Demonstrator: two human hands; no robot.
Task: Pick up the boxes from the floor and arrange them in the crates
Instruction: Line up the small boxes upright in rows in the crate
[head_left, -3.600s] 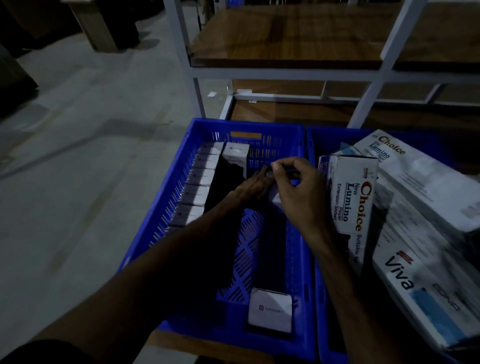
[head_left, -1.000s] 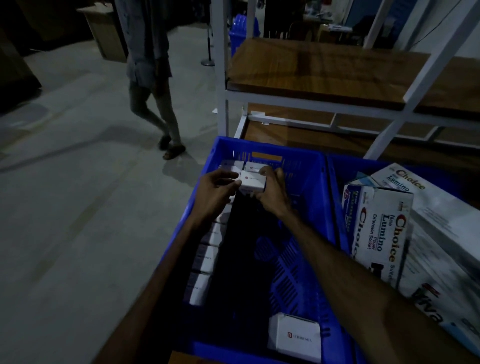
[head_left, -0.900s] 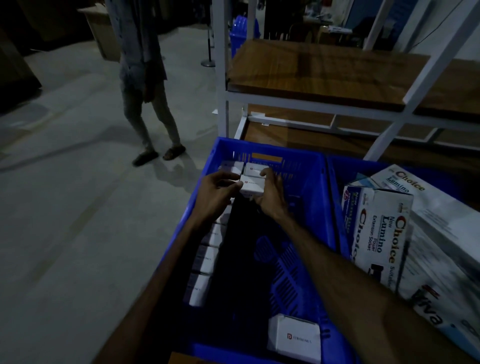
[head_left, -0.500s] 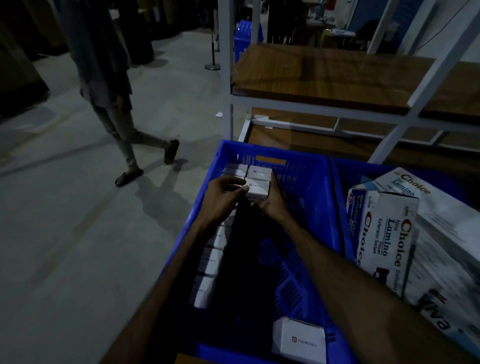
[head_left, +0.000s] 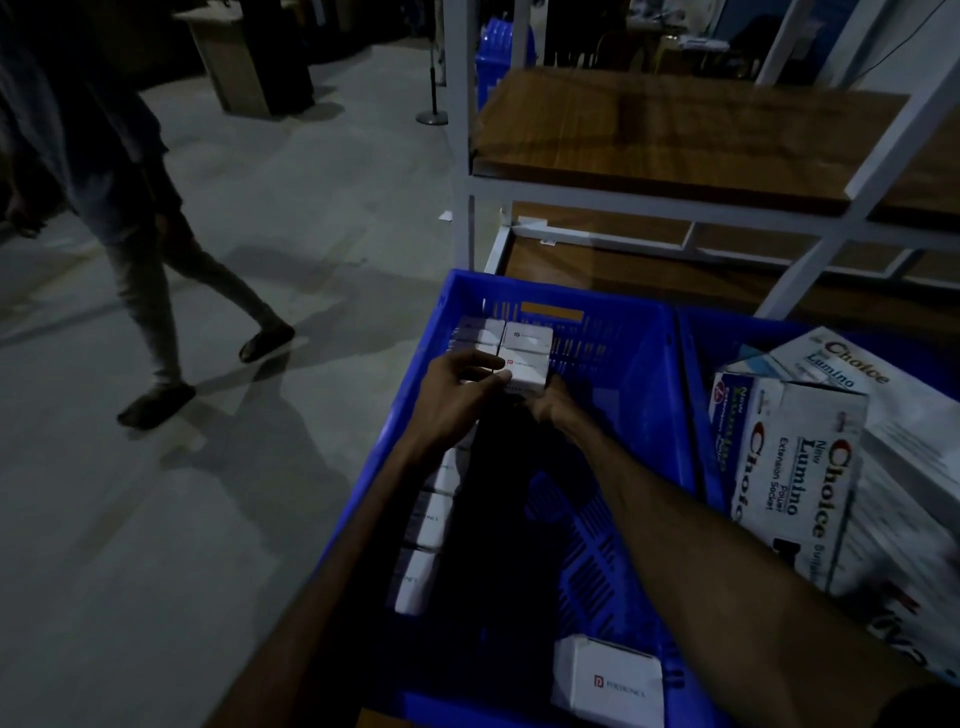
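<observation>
Dim light, grainy. Both hands reach to the far end of the blue crate (head_left: 613, 364), a perforated plastic bin with slotted walls. Left hand (head_left: 457, 400) and right hand (head_left: 558, 408) close from either side on a small white box (head_left: 524, 371), fingers curled against its faces; it sits at the far end of the crate, touching another white box (head_left: 527, 338) just beyond it. Below the left forearm a row of white boxes (head_left: 426, 540) lines the crate's left wall, partly hidden by the arm. One loose white carton (head_left: 608, 680) (red logo, print too small to read) lies near the right elbow. Right of the right arm, a second crate (head_left: 696, 364) holds large glossy cartons (head_left: 789, 488) marked "Choice Lumino", cut off at the frame edge. Beyond the hands stands a white metal rack (head_left: 460, 130) with wooden shelves. Left of the hands, a passer-by's legs (head_left: 156, 291) cross the smooth concrete floor (head_left: 156, 519), upper body lost in darkness.
</observation>
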